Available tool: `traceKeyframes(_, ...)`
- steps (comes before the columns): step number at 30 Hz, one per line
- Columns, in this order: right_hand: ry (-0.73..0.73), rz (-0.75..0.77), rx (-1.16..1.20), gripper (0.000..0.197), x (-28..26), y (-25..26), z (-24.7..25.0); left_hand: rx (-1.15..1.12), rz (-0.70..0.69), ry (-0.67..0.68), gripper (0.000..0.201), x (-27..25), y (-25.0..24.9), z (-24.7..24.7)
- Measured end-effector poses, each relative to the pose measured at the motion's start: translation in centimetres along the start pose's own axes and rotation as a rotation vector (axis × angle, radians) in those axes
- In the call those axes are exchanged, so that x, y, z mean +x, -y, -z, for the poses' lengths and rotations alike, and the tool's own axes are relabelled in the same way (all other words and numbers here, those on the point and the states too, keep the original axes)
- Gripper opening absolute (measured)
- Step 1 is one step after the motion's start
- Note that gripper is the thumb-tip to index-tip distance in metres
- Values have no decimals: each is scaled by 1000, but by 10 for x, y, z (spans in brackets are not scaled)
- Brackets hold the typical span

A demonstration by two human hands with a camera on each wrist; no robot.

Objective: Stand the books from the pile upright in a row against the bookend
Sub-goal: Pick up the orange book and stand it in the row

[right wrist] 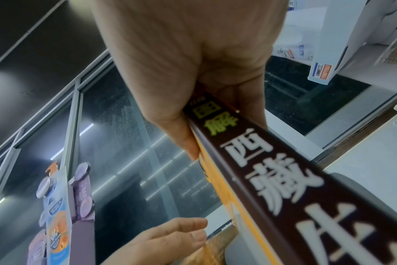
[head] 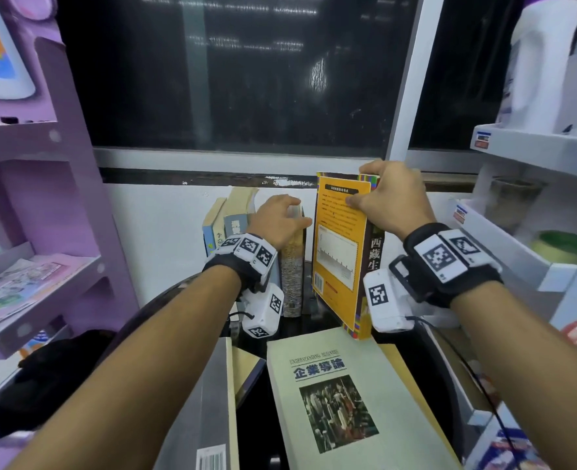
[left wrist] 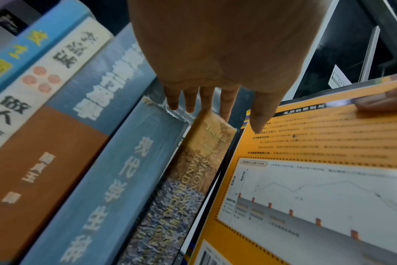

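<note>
Straight ahead, a dark window with a pale frame fills the back of the room, above a white wall. A lilac shelf unit holding printed sheets stands to the left, and white shelves with a large white jug stand to the right. Below, a dark tabletop carries the pile: a pale green book lying flat on top, with others beside and beneath it. At the far edge, against the wall, several books stand upright in a row. The left hand rests on top of the row's rightmost book, a speckled tan volume, fingers straight and close together, thumb out toward the neighbour. The right hand pinches the top of an orange book with a dark brown spine, thumb on the cover and fingers curled over the far side. That book is upright, leaning a little, just right of the row with a narrow gap between. Its lower corner overlaps the pale green book; whether they touch is unclear.
</note>
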State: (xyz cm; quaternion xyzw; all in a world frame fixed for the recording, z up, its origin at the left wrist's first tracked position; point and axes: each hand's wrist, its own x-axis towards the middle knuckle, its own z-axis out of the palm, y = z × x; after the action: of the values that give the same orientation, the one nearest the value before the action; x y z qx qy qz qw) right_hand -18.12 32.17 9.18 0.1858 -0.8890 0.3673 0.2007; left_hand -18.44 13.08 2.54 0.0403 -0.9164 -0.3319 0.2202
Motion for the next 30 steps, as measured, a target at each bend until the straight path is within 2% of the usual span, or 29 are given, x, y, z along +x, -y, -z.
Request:
traceKeyframes(4,-38,5,-28,52,9,-4,-22,83,18,4,60,7,7,-8)
traceKeyframes(8,-78,4,-44,36,18,-8,-39,115,25,23,57,12,15,-12)
traceKeyframes(13,-90,-14,-47,42,31,-11,-59,142,-18,55,66,10,15,-12)
traceKeyframes(16,-89,-39,-29,34,32,-13,-73,142,-36,41,73,6,15,-12)
traceKeyframes(18,-90,-52,-20,31,30,-14,-80,138,-46,32,72,4,15,-13)
traceKeyframes(23,-86,-61,-23,36,24,-20,-94,151,-68,73,70,4,16,-10)
traceKeyframes(27,-62,-32,25,36,20,-22,-102,175,-85,77,59,5,17,-8)
traceKeyframes(30,-42,-31,50,37,20,-20,-104,172,-82,117,69,6,17,-5)
